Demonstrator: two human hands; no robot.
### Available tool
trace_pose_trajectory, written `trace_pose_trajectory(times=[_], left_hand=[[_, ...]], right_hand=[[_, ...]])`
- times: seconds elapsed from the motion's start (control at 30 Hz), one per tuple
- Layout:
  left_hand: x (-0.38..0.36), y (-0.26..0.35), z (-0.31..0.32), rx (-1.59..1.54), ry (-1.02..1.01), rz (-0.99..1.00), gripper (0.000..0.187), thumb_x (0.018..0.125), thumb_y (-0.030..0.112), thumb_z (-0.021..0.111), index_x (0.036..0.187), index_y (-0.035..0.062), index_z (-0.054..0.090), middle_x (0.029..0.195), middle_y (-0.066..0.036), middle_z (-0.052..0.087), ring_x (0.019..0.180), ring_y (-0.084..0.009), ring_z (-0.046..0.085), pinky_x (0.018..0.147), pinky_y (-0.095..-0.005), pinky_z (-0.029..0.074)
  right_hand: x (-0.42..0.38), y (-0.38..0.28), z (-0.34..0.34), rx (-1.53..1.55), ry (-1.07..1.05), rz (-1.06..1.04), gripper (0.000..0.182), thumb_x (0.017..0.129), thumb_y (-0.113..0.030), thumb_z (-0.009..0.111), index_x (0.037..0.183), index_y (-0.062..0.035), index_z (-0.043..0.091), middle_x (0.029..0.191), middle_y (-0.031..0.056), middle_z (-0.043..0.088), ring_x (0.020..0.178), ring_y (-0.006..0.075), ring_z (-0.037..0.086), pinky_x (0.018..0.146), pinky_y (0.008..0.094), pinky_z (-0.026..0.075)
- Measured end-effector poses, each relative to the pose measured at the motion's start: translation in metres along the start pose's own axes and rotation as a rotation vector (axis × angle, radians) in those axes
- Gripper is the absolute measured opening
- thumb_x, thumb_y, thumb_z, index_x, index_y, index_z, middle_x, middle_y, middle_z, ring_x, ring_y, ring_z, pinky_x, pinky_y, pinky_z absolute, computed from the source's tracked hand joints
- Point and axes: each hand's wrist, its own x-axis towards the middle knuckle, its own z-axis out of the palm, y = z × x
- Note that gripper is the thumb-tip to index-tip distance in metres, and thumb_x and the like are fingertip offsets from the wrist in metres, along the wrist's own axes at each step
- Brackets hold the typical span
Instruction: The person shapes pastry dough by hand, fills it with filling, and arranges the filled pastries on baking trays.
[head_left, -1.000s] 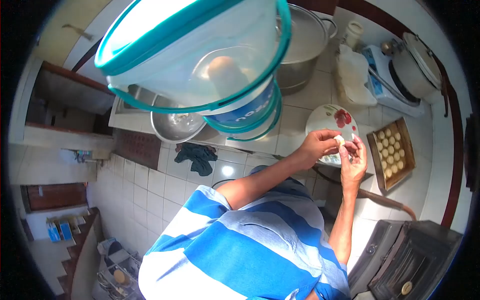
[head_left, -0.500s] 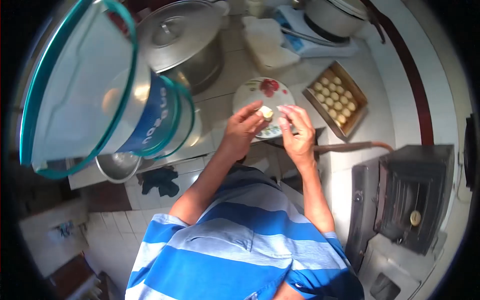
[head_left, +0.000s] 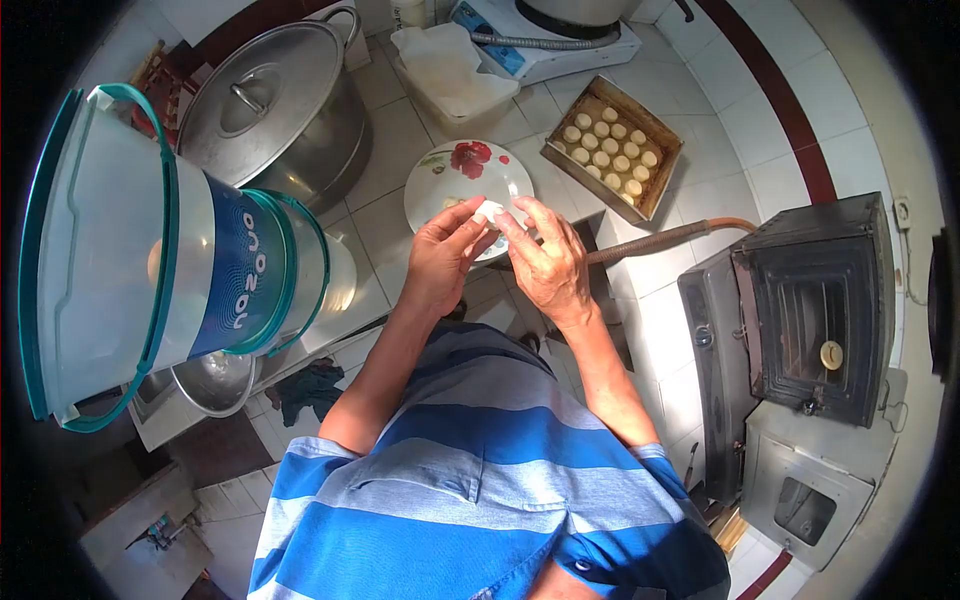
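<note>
A small pale lump of dough (head_left: 489, 211) is pinched between the fingertips of both hands. My left hand (head_left: 442, 258) holds it from the left and my right hand (head_left: 545, 262) from the right. Both hands hover over the near edge of a white plate with a red flower (head_left: 455, 165), which lies on the tiled counter. Beyond the plate to the right, a wooden tray (head_left: 664, 140) carries several round dough balls (head_left: 609, 148) in rows.
A large lidded steel pot (head_left: 270, 100) stands at the back left. A stack of clear tubs with teal rims (head_left: 150, 260) fills the left side above a steel bowl (head_left: 210, 385). A dark oven (head_left: 810, 300) stands at right with a hose (head_left: 670, 238). White cloth (head_left: 450, 65) lies behind the plate.
The view has swung, so the counter sits higher and the tubs further left. My hands stay together over the plate, fingers now closed more tightly around the dough lump.
</note>
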Motion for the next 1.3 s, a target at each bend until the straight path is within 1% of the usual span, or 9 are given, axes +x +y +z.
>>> trace_pose_trajectory(times=[0.37,0.57,0.67,0.83,0.9,0.97,1.1,1.2,1.3], left_hand=[[-0.005,-0.002,0.003,0.042,0.006,0.007,0.033,0.097,0.006,0.063,0.127,-0.0086,0.057,0.118,-0.015,0.066,0.108,-0.0211,0.066,0.098,-0.0357,0.056],[-0.008,0.001,0.007,-0.007,-0.038,0.015,0.034,0.096,0.004,0.062,0.128,-0.0082,0.057,0.117,-0.015,0.066,0.106,-0.0222,0.067,0.098,-0.0354,0.056],[-0.008,0.000,0.007,0.024,-0.057,0.030,0.037,0.095,0.002,0.062,0.130,-0.0081,0.056,0.118,-0.016,0.067,0.107,-0.0223,0.067,0.098,-0.0349,0.055],[-0.011,0.007,0.015,0.146,-0.087,0.037,0.041,0.094,-0.001,0.063,0.133,-0.0081,0.055,0.120,-0.016,0.067,0.109,-0.0214,0.067,0.097,-0.0327,0.055],[-0.012,0.009,0.019,0.361,-0.108,0.097,0.042,0.091,-0.004,0.065,0.133,-0.0076,0.056,0.120,-0.015,0.067,0.109,-0.0204,0.067,0.096,-0.0303,0.055],[-0.012,0.010,0.022,0.375,-0.140,0.105,0.043,0.090,-0.006,0.065,0.132,-0.0072,0.056,0.119,-0.015,0.067,0.109,-0.0200,0.067,0.095,-0.0297,0.055],[-0.009,0.006,0.024,0.423,-0.232,0.160,0.044,0.089,-0.009,0.066,0.132,-0.0055,0.057,0.120,-0.013,0.066,0.110,-0.0196,0.066,0.094,-0.0295,0.054],[-0.006,0.002,0.023,0.499,-0.288,0.249,0.043,0.089,-0.009,0.066,0.132,-0.0049,0.058,0.122,-0.011,0.064,0.112,-0.0194,0.065,0.093,-0.0294,0.054],[-0.005,0.002,0.022,0.505,-0.284,0.242,0.042,0.090,-0.008,0.066,0.131,-0.0051,0.059,0.124,-0.010,0.062,0.112,-0.0191,0.065,0.093,-0.0297,0.055]], right_hand=[[-0.012,-0.013,0.003,-0.006,0.003,0.019,0.048,0.081,-0.001,0.065,0.128,-0.0079,0.063,0.127,0.0141,0.057,0.099,0.0310,0.062,0.086,0.0405,0.053],[-0.007,-0.023,-0.005,0.332,0.048,0.223,0.038,0.088,-0.003,0.064,0.126,-0.0041,0.065,0.125,0.0167,0.057,0.106,0.0317,0.062,0.090,0.0390,0.053],[-0.005,-0.023,-0.011,0.401,0.055,0.222,0.036,0.091,-0.007,0.064,0.126,-0.0028,0.064,0.125,0.0168,0.058,0.104,0.0298,0.063,0.089,0.0372,0.053],[0.006,-0.021,-0.032,0.544,0.142,0.425,0.037,0.089,-0.009,0.068,0.125,-0.0020,0.064,0.119,0.0140,0.062,0.094,0.0251,0.066,0.086,0.0342,0.054],[0.010,-0.013,-0.038,0.563,0.122,0.419,0.038,0.089,-0.009,0.069,0.125,-0.0024,0.063,0.113,0.0130,0.064,0.091,0.0236,0.066,0.084,0.0344,0.054],[0.015,-0.007,-0.042,0.544,0.037,0.306,0.039,0.088,-0.009,0.070,0.126,-0.0033,0.063,0.108,0.0124,0.066,0.089,0.0224,0.066,0.084,0.0350,0.054],[0.025,-0.004,-0.053,0.483,-0.064,0.273,0.039,0.087,-0.008,0.071,0.125,-0.0053,0.064,0.105,0.0119,0.067,0.092,0.0240,0.066,0.085,0.0360,0.053],[0.024,0.001,-0.050,0.517,-0.117,0.328,0.038,0.086,-0.005,0.070,0.123,-0.0057,0.065,0.104,0.0127,0.067,0.092,0.0247,0.066,0.085,0.0362,0.053],[0.022,0.006,-0.043,0.557,-0.084,0.368,0.037,0.085,-0.002,0.069,0.122,-0.0054,0.065,0.101,0.0129,0.067,0.091,0.0238,0.066,0.085,0.0355,0.053]])
